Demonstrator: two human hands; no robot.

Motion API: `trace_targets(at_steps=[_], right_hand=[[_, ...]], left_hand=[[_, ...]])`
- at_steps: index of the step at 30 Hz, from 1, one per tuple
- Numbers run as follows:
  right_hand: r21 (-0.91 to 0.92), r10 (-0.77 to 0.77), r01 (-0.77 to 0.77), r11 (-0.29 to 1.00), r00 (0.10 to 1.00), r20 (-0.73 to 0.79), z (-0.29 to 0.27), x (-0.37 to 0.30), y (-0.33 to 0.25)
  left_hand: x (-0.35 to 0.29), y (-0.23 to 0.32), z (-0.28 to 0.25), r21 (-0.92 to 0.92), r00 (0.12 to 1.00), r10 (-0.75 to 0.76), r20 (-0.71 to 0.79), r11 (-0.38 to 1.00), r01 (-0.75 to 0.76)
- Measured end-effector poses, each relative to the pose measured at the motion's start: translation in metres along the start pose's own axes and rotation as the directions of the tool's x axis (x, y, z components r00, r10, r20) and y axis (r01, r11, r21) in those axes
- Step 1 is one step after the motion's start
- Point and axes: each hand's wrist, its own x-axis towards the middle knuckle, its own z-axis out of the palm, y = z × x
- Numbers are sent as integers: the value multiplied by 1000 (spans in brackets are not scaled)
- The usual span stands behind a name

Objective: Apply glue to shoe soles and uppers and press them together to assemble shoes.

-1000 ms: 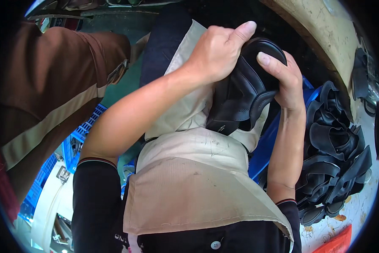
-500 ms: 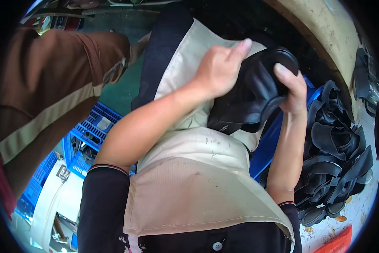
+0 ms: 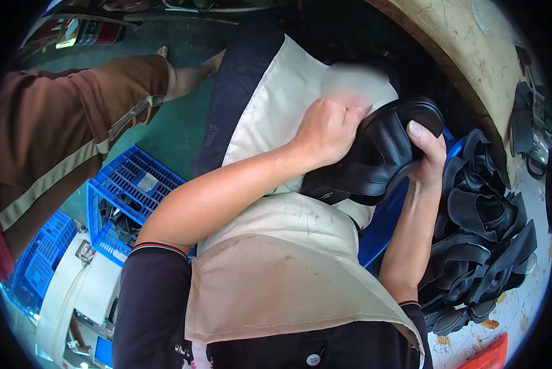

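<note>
A black leather sandal [image 3: 385,136] with wide straps is tilted above my apron-covered lap. My right hand [image 3: 428,150] grips its rounded end from the right, thumb on top and fingers hidden underneath. My left hand [image 3: 330,130] is closed like a fist against the sandal's left side, the thumb pointing up and away. What sits inside its curled fingers, if anything, is hidden. A blurred patch lies over the area just beyond the left thumb. Beneath the sandal spreads my beige apron [image 3: 270,270].
A pile of black strapped shoe pieces [image 3: 473,240] lies on the white surface at right, with a red object [image 3: 488,353] nearer. Blue plastic crates [image 3: 138,184] stand at left. Another person's leg in brown trousers [image 3: 61,117] is beyond them. A worn tan edge [image 3: 448,49] curves across the upper right.
The sandal and both hands now appear slightly lower and further right. My left thumb has come nearer the sandal. The other person's leg has shifted a little left.
</note>
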Motion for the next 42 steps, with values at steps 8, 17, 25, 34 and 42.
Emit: trace_targets(at_steps=[8,17,25,34,42], right_hand=[[-53,-24,22,998,999,-47,7,3,10],[217,-18,-3,976,995,97,-4,0,18],[281,10,14,960,996,-85,-8,4,35],[382,-138,22,924,951,278,-8,17,23],[167,-64,30,985,977,204,8,7,-29]], left_hand=[[-1,-20,-1,-142,996,64,64,988,-54],[-23,-21,-21,145,986,162,42,975,-166],[-3,-51,-8,53,939,343,22,938,-344],[0,-42,-1,-69,924,303,234,953,-295],[-1,-18,11,152,982,-72,173,987,46]])
